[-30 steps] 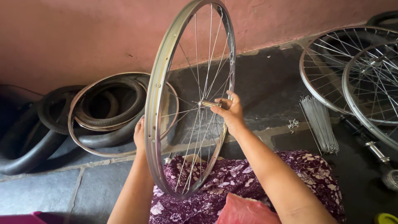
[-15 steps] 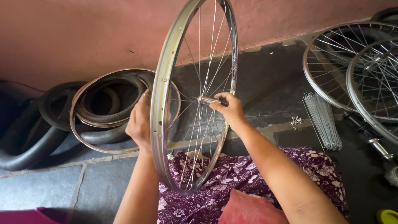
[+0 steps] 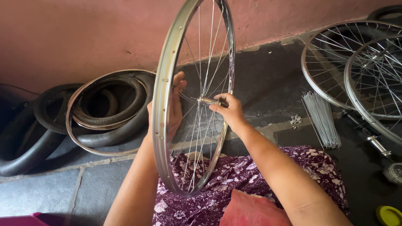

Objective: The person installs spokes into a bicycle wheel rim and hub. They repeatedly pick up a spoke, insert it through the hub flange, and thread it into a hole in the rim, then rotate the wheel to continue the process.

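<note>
Wheel: bicycle wheel (image 3: 161,104) stands upright on edge over the lap, its lower rim resting on the purple floral cloth (image 3: 247,184), edge-on to the camera.
Change: against a second ago, the left hand (image 3: 173,106) has come up from the low rim at about 7 o'clock to the 9 o'clock side, beside the hub; the wheel looks slightly turned.
Left hand: fingers spread, lying flat behind the spokes, bracing the wheel, not gripping anything I can make out.
Right hand: right hand (image 3: 228,111) pinches the end of the hub axle (image 3: 207,101) between thumb and fingertips, as earlier.
Meaning: judged from this, both hands now work at the hub, so the wheel is steadied there rather than at the rim.
Surroundings: old tyres (image 3: 104,113) at 9 o'clock on the floor; loose spokes (image 3: 320,119) at 3 o'clock; further wheels (image 3: 356,67) at 2 o'clock.
</note>
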